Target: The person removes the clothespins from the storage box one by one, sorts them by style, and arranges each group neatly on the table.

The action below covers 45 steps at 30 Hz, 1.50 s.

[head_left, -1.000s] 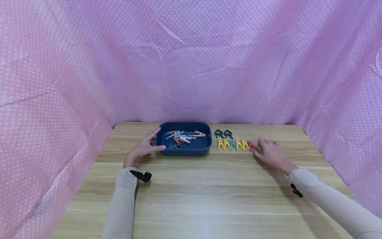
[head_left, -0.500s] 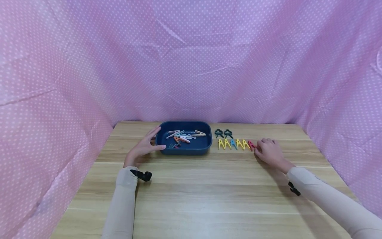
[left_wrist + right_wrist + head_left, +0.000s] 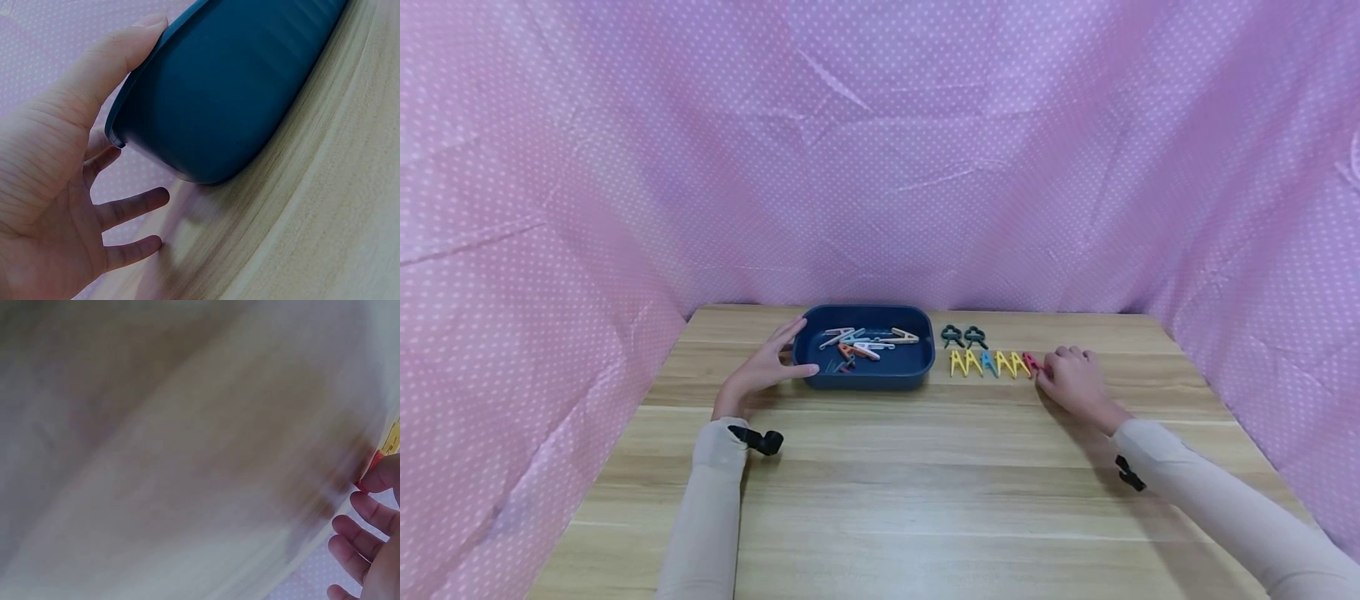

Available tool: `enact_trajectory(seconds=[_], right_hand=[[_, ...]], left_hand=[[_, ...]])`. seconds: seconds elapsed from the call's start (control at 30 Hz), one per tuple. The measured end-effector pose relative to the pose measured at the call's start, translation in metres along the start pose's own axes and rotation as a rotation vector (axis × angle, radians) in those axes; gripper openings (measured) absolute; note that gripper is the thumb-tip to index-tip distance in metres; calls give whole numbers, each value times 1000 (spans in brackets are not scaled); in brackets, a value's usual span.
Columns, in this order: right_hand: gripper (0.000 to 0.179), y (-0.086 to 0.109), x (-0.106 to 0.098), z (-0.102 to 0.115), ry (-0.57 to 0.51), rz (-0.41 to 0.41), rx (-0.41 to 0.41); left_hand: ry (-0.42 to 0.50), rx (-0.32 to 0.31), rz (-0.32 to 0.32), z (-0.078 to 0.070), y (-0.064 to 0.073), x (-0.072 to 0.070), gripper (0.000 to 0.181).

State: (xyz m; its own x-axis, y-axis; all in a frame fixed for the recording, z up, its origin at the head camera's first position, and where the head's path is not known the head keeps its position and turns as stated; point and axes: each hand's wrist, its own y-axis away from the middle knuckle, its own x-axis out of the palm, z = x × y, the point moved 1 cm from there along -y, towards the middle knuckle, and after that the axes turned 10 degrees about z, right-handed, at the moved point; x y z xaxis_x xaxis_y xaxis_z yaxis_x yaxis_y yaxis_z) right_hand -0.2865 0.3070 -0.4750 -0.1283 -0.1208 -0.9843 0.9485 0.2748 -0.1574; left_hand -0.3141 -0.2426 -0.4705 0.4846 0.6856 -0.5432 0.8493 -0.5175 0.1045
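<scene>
At the left end of a dark blue basin, my left hand is spread, thumb on the near rim and a finger at the far corner. In the left wrist view the thumb lies along the basin's rim, and the lower fingers stretch out straight below it. My right hand pinches a red clothespin between thumb and index finger at the right end of a row. Its red tip shows by the thumb in the right wrist view. Yellow clothespins and one blue clothespin make up the row.
Inside the basin lie several loose clothespins, white, orange and blue, with small dark pieces. Two dark green clips stand side by side behind the row. Pink dotted cloth hangs around the wooden table.
My right hand has shifted slightly left, bringing the red clothespin closer to the last yellow one. My left hand keeps its place at the basin.
</scene>
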Motion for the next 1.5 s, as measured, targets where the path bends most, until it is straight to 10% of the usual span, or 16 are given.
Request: enact_trajectory(seconds=[0.8, 1.5], right_hand=[[20, -12, -10, 7, -26, -22, -9], [17, -68, -30, 91, -309, -9, -146]], left_hand=[[-26, 0, -5, -1, 1, 2, 102], [-16, 9, -3, -1, 3, 1, 101]])
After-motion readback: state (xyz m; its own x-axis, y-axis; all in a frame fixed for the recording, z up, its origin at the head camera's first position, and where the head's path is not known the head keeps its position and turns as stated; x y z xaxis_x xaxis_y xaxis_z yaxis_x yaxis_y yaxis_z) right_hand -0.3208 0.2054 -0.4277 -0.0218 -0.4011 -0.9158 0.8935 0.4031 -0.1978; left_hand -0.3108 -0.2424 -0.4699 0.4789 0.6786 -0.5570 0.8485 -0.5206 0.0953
